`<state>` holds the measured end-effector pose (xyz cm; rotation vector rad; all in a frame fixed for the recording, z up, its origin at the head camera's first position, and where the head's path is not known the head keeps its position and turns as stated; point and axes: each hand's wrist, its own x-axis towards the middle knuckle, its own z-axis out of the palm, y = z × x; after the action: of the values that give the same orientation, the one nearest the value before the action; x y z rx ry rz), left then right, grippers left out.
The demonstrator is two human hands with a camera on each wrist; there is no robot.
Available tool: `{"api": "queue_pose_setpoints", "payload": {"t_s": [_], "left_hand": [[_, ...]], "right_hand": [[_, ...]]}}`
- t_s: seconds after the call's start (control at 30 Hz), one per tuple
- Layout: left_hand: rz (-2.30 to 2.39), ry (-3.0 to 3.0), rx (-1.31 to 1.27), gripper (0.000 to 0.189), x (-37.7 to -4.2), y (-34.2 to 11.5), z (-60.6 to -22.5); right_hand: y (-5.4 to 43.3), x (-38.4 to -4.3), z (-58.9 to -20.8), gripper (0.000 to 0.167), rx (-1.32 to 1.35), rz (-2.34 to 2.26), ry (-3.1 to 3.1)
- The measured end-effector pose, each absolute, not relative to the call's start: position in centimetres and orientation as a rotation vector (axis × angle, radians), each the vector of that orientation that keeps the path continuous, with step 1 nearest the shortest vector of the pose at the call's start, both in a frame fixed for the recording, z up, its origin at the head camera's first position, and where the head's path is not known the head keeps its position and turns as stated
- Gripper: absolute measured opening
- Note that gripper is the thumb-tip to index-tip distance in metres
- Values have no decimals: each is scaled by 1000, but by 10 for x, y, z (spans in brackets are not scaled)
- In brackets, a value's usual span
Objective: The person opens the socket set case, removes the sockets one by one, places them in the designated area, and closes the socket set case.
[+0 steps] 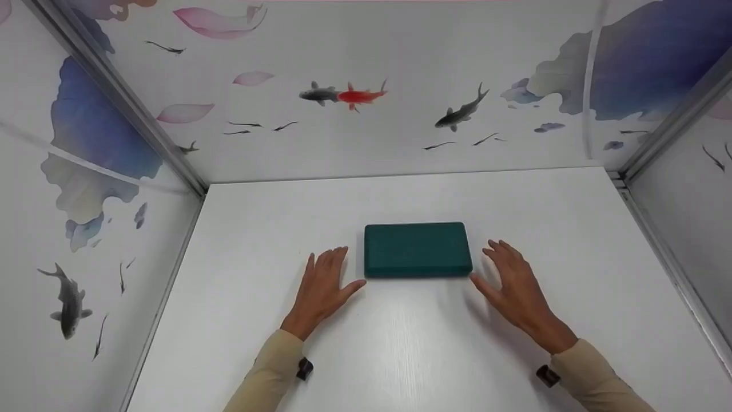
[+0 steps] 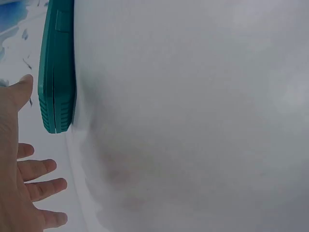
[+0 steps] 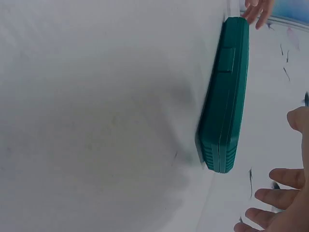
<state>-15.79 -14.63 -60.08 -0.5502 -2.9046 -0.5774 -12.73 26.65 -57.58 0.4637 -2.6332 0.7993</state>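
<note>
A dark green, flat rectangular case (image 1: 418,249) lies closed on the white table. In the left wrist view its side (image 2: 59,67) shows a seam, ribbed corners and a latch-like tab; the right wrist view shows the same seam and tab on the case (image 3: 226,96). My left hand (image 1: 320,289) is just left of the case, fingers spread and thumb toward its near left corner. On the other side my right hand (image 1: 516,289) has its fingers extended, with the thumb tip right by the near right corner. Nothing is in either hand.
The white table (image 1: 389,355) meets a back wall panel (image 1: 400,46) printed with fish and petals. Similar side panels rise on the left (image 1: 34,229) and right, joined by metal corner frames (image 1: 126,97). Small black devices sit at both sleeve cuffs.
</note>
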Motion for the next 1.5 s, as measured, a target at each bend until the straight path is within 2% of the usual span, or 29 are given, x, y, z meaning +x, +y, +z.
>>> {"api": "queue_pose_setpoints", "payload": {"t_s": [0.17,0.57,1.03,1.5], "left_hand": [[-654,-2838,-574,76,-159,-140,-606],[-928,-2848,-668,92,-166,-125,-621],[-1175,-2871,-611,112,-191,-110,-634],[-1136,-2937,-692,130,-219,-112,-641]], "right_hand": [[254,-121,-581,52,533,837,-2546],[231,-110,-600,40,616,944,-2485],[210,-106,-625,32,479,1385,-2544],[190,-112,-634,25,280,1498,-2571]]}}
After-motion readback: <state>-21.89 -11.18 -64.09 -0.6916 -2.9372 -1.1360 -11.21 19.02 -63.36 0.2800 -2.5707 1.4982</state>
